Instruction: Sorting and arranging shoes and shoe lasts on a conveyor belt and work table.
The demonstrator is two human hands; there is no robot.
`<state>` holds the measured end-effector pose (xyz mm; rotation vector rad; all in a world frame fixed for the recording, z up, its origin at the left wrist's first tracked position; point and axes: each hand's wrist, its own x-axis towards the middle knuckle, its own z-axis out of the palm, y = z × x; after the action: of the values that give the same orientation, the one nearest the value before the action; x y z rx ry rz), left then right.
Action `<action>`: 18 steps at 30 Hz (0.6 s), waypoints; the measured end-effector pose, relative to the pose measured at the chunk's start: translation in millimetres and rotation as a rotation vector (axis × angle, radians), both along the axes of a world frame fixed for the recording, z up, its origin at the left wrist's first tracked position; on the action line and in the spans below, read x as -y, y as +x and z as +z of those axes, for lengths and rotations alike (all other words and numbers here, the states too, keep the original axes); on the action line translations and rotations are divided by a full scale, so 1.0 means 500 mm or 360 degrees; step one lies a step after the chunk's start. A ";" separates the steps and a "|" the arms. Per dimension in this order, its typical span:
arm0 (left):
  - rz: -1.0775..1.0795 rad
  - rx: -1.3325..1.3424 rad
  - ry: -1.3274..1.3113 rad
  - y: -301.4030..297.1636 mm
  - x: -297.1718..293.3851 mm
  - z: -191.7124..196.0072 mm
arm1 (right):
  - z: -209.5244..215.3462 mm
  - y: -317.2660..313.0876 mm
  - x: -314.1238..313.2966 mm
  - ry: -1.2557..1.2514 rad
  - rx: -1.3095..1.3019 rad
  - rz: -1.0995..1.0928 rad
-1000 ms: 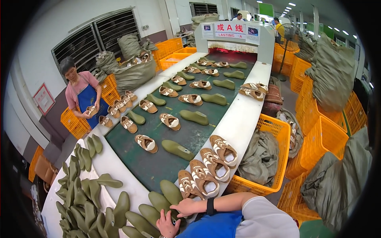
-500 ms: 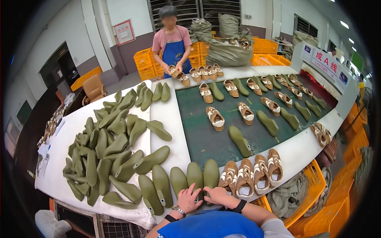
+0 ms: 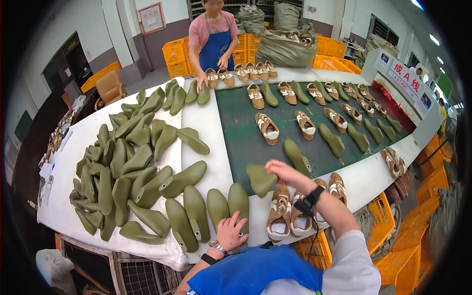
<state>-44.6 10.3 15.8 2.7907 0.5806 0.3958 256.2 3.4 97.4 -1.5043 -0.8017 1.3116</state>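
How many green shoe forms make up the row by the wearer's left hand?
4: the first form and second form, left of the left hand; the third form and fourth form, both partly covered by it.

And the left hand (image 3: 230,233) rests palm down, fingers spread, by the near edge of the table (image 3: 204,115), while the right hand (image 3: 285,173) reaches farther in, grip closed, its forearm (image 3: 335,212) slanting away and leftward!

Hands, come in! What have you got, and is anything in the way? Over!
Right hand gripping green shoe mold, held up near belt. Left hand at near ends of two more molds. Brown shoes under right forearm.
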 end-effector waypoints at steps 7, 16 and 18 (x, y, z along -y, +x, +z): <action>-0.0016 -0.0056 -0.0059 -0.002 -0.002 0.003 | -0.088 0.011 -0.178 -0.0113 0.1741 0.0476; -0.0008 -0.0061 -0.0106 -0.004 0.000 0.017 | -0.241 -0.046 -0.211 -0.0472 0.1985 0.0457; -0.0009 -0.0064 -0.0111 0.001 -0.002 0.017 | -0.244 -0.026 -0.199 -0.0462 0.2032 0.0417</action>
<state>-44.3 11.2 24.3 2.7386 0.5839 0.3128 243.1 103.1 -24.8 -2.5415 -1.6684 0.4895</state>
